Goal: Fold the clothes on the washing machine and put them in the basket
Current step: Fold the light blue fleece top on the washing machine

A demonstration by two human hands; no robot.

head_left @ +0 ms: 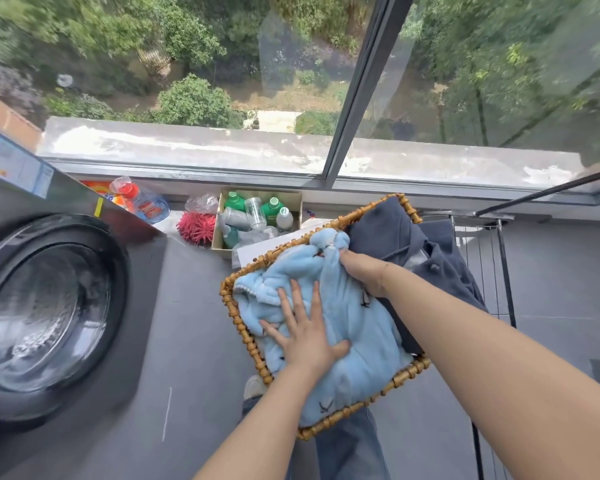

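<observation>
Bare forearms point(482, 341), blue jeans point(347, 448) (pale shoe point(253, 386)).

fleece garment point(347, 327) in basket point(238, 318) | washing machine point(49, 306) left of basket | box of bottles point(219, 233) behind

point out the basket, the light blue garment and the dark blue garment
basket point(411, 373), head view, near right rim
light blue garment point(355, 327), head view, middle of the fleece
dark blue garment point(388, 226), head view, upper fold
</observation>
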